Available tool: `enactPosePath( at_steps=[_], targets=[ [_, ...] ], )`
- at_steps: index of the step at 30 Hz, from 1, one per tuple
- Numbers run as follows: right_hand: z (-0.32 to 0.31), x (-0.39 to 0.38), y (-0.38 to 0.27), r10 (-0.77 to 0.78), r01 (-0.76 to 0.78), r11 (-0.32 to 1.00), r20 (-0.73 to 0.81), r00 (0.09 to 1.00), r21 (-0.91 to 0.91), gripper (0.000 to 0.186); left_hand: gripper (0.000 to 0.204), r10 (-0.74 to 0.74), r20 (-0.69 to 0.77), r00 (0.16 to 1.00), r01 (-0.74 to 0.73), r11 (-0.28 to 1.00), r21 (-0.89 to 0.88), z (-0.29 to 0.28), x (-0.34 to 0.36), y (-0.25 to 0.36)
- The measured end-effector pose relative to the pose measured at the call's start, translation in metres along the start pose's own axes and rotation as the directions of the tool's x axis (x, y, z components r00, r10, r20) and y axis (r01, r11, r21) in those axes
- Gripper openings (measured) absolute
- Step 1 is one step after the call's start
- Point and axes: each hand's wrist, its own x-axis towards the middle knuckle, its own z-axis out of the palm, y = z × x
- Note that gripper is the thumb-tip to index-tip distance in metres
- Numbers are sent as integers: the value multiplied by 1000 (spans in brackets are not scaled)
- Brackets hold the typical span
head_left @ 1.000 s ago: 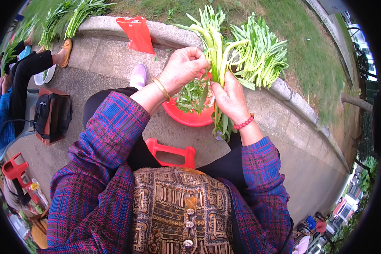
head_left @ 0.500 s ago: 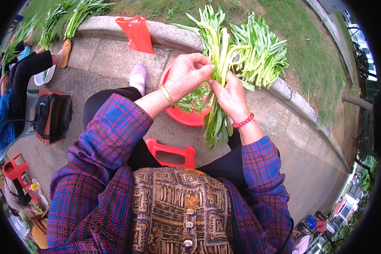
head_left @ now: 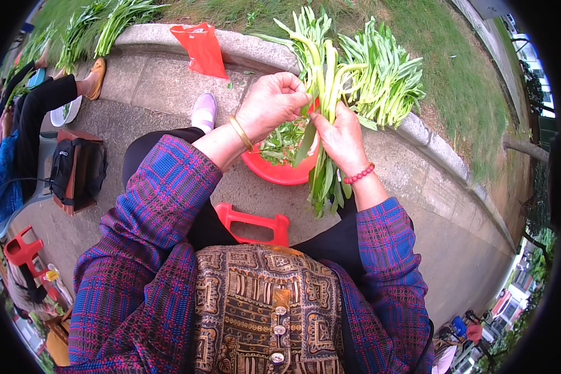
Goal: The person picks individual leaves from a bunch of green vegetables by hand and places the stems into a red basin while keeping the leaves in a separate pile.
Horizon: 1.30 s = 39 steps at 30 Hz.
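Observation:
A bunch of leafy greens (head_left: 323, 75) with pale stalks is held upright in my right hand (head_left: 340, 140), its long leaves dangling beneath. My left hand (head_left: 271, 106) is pinched closed beside the stalks, near a hanging leaf; what sits between its fingertips is hidden. Under both hands sits a red basin (head_left: 274, 174) holding loose green leaves (head_left: 274, 153). A larger pile of greens (head_left: 386, 81) lies on the curb just beyond, to the right.
A red bag (head_left: 202, 50) is by the stone curb (head_left: 137, 36). A red stool (head_left: 252, 224) stands between my legs. At left are another person's legs (head_left: 40, 106), a dark bag (head_left: 75, 171), a white basin (head_left: 68, 112), another red stool (head_left: 25, 252) and more greens (head_left: 118, 25).
Both hands have shifted slightly around the bunch: my left hand moved down half a second ago and is raised again now, while the dangling leaves have swung a little.

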Motion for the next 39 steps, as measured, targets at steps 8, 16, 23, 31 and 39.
enactPosePath(
  at_steps=[8,16,23,31,39],
  targets=[
    [2,3,0,98,-93,987,-32,995,131,20,7,-85,0,996,85,996,17,2,-2,6],
    [0,5,-8,110,-108,993,-45,993,54,22,4,-56,-33,998,55,998,-27,1,2,0],
    [-2,8,-8,137,-134,989,-67,988,57,22,8,-27,-139,990,20,999,-50,2,1,-1],
    [3,3,-28,-76,43,970,-129,989,-240,22,12,201,-152,968,-179,973,149,14,3,0],
    [10,3,-23,-267,184,888,-147,953,-422,30,10,173,-236,956,-135,977,167,15,14,-5]
  ],
)
